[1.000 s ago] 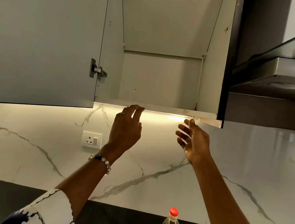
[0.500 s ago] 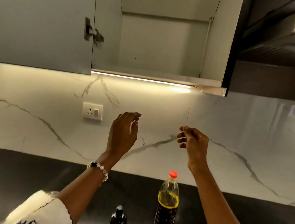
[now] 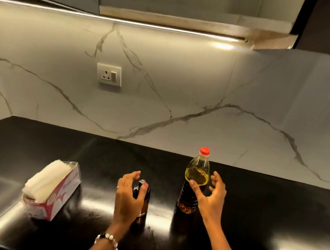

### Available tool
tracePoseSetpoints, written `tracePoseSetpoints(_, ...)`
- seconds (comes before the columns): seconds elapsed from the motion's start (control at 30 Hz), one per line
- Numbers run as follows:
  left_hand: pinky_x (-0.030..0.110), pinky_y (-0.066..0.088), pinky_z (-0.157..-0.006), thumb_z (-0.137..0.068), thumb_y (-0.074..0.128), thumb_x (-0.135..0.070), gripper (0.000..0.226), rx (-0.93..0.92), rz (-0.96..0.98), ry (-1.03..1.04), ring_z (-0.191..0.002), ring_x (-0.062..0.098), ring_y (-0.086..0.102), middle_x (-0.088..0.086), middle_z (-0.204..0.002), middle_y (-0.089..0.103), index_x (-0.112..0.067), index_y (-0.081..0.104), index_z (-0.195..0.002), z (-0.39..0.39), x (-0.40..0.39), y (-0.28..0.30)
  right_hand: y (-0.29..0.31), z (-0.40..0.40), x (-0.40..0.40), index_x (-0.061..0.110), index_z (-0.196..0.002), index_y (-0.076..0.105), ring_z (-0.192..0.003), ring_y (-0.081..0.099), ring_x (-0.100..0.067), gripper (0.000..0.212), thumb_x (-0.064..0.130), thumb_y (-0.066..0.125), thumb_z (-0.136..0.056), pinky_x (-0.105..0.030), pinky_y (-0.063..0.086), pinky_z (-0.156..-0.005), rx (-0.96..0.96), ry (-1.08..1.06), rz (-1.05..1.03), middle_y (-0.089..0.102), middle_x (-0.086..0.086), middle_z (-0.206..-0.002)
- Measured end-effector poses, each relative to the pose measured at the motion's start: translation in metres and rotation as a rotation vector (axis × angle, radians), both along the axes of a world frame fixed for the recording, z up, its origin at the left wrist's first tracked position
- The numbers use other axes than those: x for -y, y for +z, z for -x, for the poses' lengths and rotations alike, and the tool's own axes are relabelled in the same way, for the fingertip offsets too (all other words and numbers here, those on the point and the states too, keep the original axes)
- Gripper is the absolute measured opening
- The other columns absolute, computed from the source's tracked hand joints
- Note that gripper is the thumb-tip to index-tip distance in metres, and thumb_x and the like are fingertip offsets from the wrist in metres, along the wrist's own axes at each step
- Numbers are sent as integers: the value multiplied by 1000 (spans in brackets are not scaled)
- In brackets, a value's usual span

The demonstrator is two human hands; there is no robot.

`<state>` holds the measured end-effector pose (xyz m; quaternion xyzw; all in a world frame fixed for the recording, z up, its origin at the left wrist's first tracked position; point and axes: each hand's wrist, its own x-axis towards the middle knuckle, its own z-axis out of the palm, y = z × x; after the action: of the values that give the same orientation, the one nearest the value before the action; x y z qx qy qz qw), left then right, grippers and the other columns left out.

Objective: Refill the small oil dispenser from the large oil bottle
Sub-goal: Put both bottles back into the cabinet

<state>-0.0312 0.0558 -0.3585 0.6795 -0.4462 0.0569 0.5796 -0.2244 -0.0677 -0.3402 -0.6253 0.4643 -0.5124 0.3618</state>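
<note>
The small oil dispenser (image 3: 144, 201), a dark amber bottle with a black top, stands on the black countertop (image 3: 273, 209). My left hand (image 3: 128, 197) is right at it, fingers spread to the left of its top and the thumb lying against its neck, without a closed grip. To the right stands the large oil bottle (image 3: 197, 169), clear plastic with yellow oil and a red cap. My right hand (image 3: 211, 198) hovers beside its lower half, fingers spread wide, the index finger crossing in front of the bottle.
An opened pack of white tissues (image 3: 52, 188) lies on the counter to the left. The marble backsplash carries a wall socket (image 3: 109, 74). An open upper cabinet (image 3: 192, 23) with a light strip hangs overhead.
Both hands came down from the upper cabinet's edge to the counter. The view tilted down, bringing the two bottles and the tissue pack into sight.
</note>
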Motion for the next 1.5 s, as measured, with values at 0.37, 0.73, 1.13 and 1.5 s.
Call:
tracePoseSetpoints(0.37,20,40,-92,-65,88,-17,77,-250,-281,-20,-109,15,53,4,-121,54,-6,50,-130,0,11,-62,-59,-22,25,30,-133,40,-116,54,-19,100,54,89,-48,-39,47,-98,-63,9,-188,55,0,-125)
tracePoseSetpoints(0.73,6,38,-74,-50,95,-28,66,-388,-377,-59,-85,10,62,-10,-89,67,-18,65,-108,-16,36,-59,-54,-37,38,19,-124,47,-99,58,-12,86,21,94,-51,-23,45,-85,-18,-46,-150,58,6,-108)
tracePoseSetpoints(1.13,34,60,-74,-53,94,-23,44,-479,-359,-248,-77,11,71,-4,-81,73,-23,68,-89,-31,42,-13,-10,-37,30,21,-120,54,-103,64,-15,80,23,94,-51,-39,52,-92,62,190,-182,66,1,-110)
tracePoseSetpoints(1.5,34,54,-85,-60,89,-19,45,-339,-86,-418,-92,16,68,0,-97,72,-24,65,-98,-45,33,183,172,-37,-5,16,-116,58,-92,70,-15,79,30,89,-45,-27,57,-75,209,389,113,72,-2,-103)
